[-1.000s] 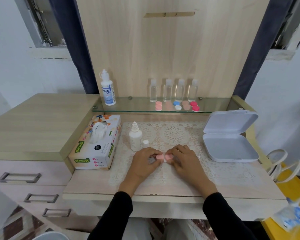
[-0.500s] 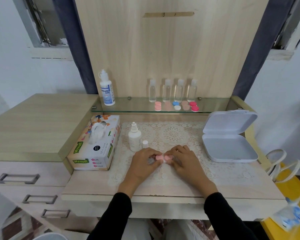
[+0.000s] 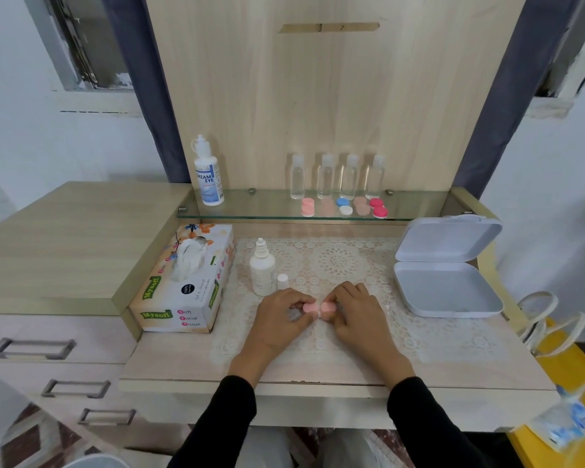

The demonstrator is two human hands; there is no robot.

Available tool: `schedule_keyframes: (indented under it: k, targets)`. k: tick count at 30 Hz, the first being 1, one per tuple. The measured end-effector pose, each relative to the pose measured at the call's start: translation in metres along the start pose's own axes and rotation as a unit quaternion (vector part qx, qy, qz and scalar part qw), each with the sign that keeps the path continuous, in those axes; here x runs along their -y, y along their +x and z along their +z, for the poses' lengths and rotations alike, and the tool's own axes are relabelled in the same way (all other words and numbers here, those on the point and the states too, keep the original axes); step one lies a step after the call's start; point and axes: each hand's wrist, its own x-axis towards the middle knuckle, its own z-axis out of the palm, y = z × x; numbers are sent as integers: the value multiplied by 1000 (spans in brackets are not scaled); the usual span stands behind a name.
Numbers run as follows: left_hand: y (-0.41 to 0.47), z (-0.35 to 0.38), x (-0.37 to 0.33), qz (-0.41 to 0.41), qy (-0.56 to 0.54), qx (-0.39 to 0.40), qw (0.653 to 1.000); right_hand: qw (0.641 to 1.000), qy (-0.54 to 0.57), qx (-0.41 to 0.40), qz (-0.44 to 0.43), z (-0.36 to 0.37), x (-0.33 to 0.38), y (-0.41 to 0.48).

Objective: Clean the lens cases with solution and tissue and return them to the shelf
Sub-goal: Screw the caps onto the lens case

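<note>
The tissue box (image 3: 183, 292) and white solution bottle (image 3: 262, 275) stand left of the pink lens case (image 3: 319, 308). The left hand (image 3: 277, 320) pinches its left cap and the right hand (image 3: 360, 315) pinches its right cap, over the counter (image 3: 318, 374). Right of the case lies an open white box (image 3: 446, 293).

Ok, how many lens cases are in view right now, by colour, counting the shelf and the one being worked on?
Pink lens cases: 2, one on the glass shelf, one held at the lace mat.
Pale peach lens cases: 2, on the shelf.
Blue-and-white lens case: 1, on the shelf.
Deep pink lens case: 1, on the shelf.
Total: 6.
</note>
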Motion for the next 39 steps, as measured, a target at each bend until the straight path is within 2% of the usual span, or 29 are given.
schedule_keyframes:
  k: [13, 17, 21, 25, 39]
  targets:
    - [2, -2, -3, -8, 13, 9, 1000, 993, 119, 1, 19, -1, -5, -1]
    - [-4, 0, -10, -19, 107, 35, 993, 992, 120, -1, 25, -3, -4, -1]
    - [-26, 2, -15, -24, 225, 38, 973, 993, 113, -3, 25, -2, -4, -1]
    - [-36, 5, -19, -52, 314, 89, 944, 994, 105, -13, 27, 0, -5, -1]
    - [-35, 8, -18, -67, 341, 111, 931, 994, 108, -22, 27, -2, -1, -4]
